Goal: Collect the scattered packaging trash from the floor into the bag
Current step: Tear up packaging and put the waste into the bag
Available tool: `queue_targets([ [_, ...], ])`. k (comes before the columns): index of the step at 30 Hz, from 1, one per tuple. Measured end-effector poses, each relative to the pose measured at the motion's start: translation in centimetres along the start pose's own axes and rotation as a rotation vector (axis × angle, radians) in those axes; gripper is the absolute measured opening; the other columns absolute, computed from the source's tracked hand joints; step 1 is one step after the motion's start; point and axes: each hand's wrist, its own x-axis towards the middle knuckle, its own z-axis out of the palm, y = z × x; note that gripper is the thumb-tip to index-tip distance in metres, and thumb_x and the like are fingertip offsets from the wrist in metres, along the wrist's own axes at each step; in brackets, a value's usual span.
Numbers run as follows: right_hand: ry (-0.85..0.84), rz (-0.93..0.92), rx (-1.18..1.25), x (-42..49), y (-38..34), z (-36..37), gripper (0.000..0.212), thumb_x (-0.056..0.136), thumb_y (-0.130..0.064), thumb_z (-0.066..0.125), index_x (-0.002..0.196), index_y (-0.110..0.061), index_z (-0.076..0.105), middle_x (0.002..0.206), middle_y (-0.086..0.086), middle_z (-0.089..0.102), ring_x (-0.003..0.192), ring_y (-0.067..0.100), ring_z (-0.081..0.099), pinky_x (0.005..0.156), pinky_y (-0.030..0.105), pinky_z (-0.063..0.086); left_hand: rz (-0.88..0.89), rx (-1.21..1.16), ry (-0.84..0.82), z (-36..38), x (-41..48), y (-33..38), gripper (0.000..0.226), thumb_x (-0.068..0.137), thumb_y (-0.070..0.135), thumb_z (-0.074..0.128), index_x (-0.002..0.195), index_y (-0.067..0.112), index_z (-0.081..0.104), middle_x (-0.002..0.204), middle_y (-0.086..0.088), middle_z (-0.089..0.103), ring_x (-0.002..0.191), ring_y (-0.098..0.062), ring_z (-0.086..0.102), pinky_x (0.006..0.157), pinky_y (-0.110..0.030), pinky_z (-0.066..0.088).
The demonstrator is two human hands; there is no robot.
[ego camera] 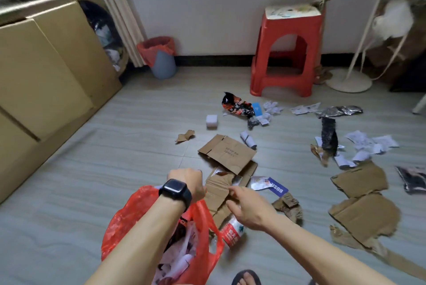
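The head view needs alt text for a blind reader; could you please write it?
The left hand grips a red plastic bag while the right hand reaches toward torn cardboard on the floor. Wrappers, paper scraps and a bottle lie scattered before a red stool.

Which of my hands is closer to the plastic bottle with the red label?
Right. The right hand hovers over the bottle, reaching toward the torn cardboard; the left hand grips the red bag, farther off on the bottle's left.
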Motion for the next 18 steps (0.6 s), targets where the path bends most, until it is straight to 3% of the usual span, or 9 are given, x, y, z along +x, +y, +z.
queue_targets([
  [7,0.097,0.339,0.042,-0.4,10.0,-4.1,0.040,0.090,-0.038,0.048,0.127,-0.024,0.054,0.127,0.004,0.063,0.118,0.027,0.058,0.096,0.037,0.048,0.279,-0.207,0.075,-4.1,4.6,11.4,0.041,0.090,0.056,0.045,0.109,0.024,0.060,0.109,-0.003,0.064,0.097,-0.029,0.061,0.075,-0.035,0.050],
  [9,0.096,0.459,0.072,-0.3,13.1,-4.0,0.038,0.088,-0.038,0.049,0.122,-0.024,0.056,0.124,0.005,0.064,0.114,0.029,0.059,0.090,0.036,0.050,0.313,-0.227,0.033,-2.5,6.1,13.9,0.036,0.092,0.052,0.046,0.112,0.025,0.058,0.113,-0.002,0.063,0.099,-0.028,0.060,0.074,-0.035,0.048],
  [13,0.110,0.563,0.101,1.5,18.6,-3.2,0.034,0.092,-0.042,0.052,0.119,-0.022,0.057,0.123,0.004,0.065,0.112,0.027,0.060,0.085,0.034,0.049,0.326,-0.272,-0.126,3.5,10.9,17.6,0.044,0.092,0.046,0.049,0.131,0.027,0.051,0.133,-0.003,0.054,0.118,-0.025,0.054,0.090,-0.036,0.048],
  [18,0.089,0.599,0.122,6.9,23.8,-0.8,0.041,0.090,-0.040,0.054,0.125,-0.019,0.055,0.131,0.005,0.059,0.120,0.027,0.054,0.093,0.037,0.049,0.295,-0.284,-0.200,10.0,17.6,19.7,0.050,0.093,0.039,0.051,0.139,0.020,0.044,0.141,-0.007,0.045,0.126,-0.025,0.047,0.096,-0.035,0.044],
])
